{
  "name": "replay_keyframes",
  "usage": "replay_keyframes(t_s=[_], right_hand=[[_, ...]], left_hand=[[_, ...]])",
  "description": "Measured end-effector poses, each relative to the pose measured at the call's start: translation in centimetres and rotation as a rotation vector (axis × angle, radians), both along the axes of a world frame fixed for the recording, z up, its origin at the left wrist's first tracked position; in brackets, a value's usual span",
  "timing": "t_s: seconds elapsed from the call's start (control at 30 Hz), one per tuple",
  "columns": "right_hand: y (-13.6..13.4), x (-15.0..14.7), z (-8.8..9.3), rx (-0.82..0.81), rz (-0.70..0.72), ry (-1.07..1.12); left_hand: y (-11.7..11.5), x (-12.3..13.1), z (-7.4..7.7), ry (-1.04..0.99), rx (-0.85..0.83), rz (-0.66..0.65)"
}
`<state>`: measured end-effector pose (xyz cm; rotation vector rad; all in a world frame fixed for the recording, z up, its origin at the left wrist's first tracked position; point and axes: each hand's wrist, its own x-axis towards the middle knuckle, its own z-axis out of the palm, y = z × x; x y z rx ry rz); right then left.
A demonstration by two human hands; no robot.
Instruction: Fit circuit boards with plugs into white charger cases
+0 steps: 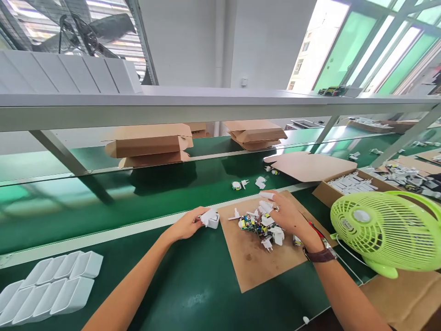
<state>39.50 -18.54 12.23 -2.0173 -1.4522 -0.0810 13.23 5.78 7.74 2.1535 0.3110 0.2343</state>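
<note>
My left hand [188,224] is closed around a white plastic charger housing [211,218], which rests on the green table just left of a brown cardboard sheet [257,262]. My right hand [287,215], with a watch on the wrist, reaches into a small pile of white plug parts and small circuit boards [260,223] on that sheet. Its fingers are curled over the pile; whether they hold a part I cannot make out.
Several white housings [51,287] lie in rows at the near left. A lime-green desk fan [387,232] stands at the right, by an open carton of white parts [351,184]. Loose parts [248,184] and folded cartons [148,145] lie on the belt beyond.
</note>
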Motion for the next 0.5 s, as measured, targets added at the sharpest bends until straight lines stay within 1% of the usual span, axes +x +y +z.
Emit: replay_keyframes(t_s=[0.07, 0.1, 0.13, 0.2, 0.27, 0.33, 0.4, 0.5], right_hand=[[-1.2, 2.1, 0.1, -0.012, -0.026, -0.043], [-1.5, 3.1, 0.1, -0.034, -0.039, -0.070], [-1.5, 4.1, 0.2, -0.077, -0.060, -0.099], [-1.0, 6.0, 0.3, -0.208, -0.111, -0.153], [0.5, 7.6, 0.4, -0.331, -0.151, -0.177], [2.8, 8.8, 0.4, -0.401, -0.159, -0.177], [5.5, 9.7, 0.0, -0.452, -0.146, -0.168], [9.5, 10.4, -0.9, -0.531, -0.141, -0.159]], left_hand=[[1.4, -0.6, -0.4, 0.062, -0.007, 0.010], [1.9, -0.9, -0.9, 0.081, -0.023, 0.032], [2.2, -1.3, -1.7, 0.083, -0.048, 0.073], [2.0, -2.0, -3.6, 0.022, -0.125, 0.186], [0.9, -2.4, -5.5, -0.085, -0.216, 0.271], [-0.5, -2.4, -7.0, -0.147, -0.257, 0.313], [-1.7, -2.1, -7.8, -0.160, -0.243, 0.384], [-2.8, -1.4, -7.8, -0.128, -0.206, 0.529]])
